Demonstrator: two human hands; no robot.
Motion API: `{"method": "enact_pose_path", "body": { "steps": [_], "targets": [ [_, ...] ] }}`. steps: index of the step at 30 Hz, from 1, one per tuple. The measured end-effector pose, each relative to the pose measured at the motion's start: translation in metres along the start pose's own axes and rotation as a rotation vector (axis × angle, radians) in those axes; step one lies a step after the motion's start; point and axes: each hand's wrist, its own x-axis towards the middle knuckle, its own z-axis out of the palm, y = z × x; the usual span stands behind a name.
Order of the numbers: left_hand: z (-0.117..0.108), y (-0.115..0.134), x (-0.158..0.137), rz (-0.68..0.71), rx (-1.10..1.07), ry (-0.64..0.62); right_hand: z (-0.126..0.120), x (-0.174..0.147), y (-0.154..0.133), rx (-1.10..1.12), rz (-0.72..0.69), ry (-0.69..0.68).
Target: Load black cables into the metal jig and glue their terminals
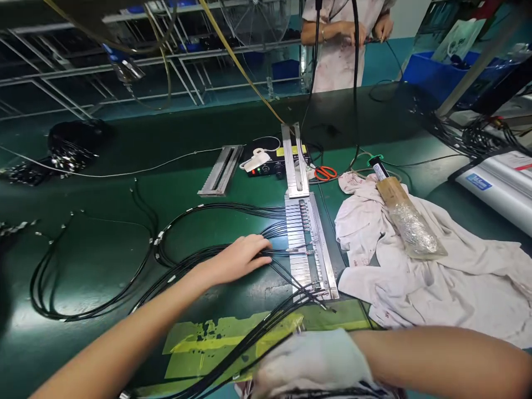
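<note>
Pressing cables, left hand flat

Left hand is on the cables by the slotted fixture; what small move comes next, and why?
Probably slide the left hand right, pressing one black cable into a free slot of the metal comb fixture: upper slots look filled, and loose ends lie at its lower edge.

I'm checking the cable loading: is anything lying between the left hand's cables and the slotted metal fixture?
Nothing visible does. The left hand presses the black cables right beside the slotted metal fixture, bare green mat between.
</note>
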Motion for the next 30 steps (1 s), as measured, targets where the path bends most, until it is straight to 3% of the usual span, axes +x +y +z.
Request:
{"method": "enact_pose_path", "body": {
  "steps": [4, 6, 9, 12, 15, 17, 18, 22, 26, 30],
  "targets": [
    [0.027, -0.005, 0.000, 0.057, 0.015, 0.065, -0.033, -0.073, -0.061, -0.303, 0.036, 0.098],
    [0.026, -0.008, -0.001, 0.059, 0.015, 0.105, -0.054, -0.090, -0.081, -0.288, -0.054, 0.246],
    [0.024, -0.015, -0.001, 0.055, -0.010, 0.165, -0.089, -0.086, -0.087, -0.482, -0.240, 0.588],
    [0.025, -0.018, -0.006, 0.054, -0.090, 0.179, -0.121, -0.066, -0.076, -0.931, -0.431, 0.836],
    [0.025, -0.009, -0.019, 0.090, -0.160, 0.245, -0.137, -0.050, -0.064, -1.331, -0.637, 0.775],
    [0.020, 0.003, -0.030, 0.161, -0.172, 0.314, -0.139, -0.046, -0.061, -1.443, -0.706, 0.713],
    [0.018, 0.010, -0.035, 0.199, -0.185, 0.285, -0.138, -0.045, -0.060, -1.453, -0.723, 0.714],
    [0.013, 0.030, -0.040, 0.283, -0.199, -0.068, -0.140, -0.045, -0.061, -1.339, -0.763, 0.764],
    [0.029, 0.025, -0.017, 0.271, -0.108, 0.010, -0.146, -0.044, -0.061, -1.266, -0.773, 0.760],
    [0.038, 0.011, 0.005, 0.200, -0.266, -0.099, -0.150, -0.044, -0.058, -1.199, -0.784, 0.788]
  ]
}}
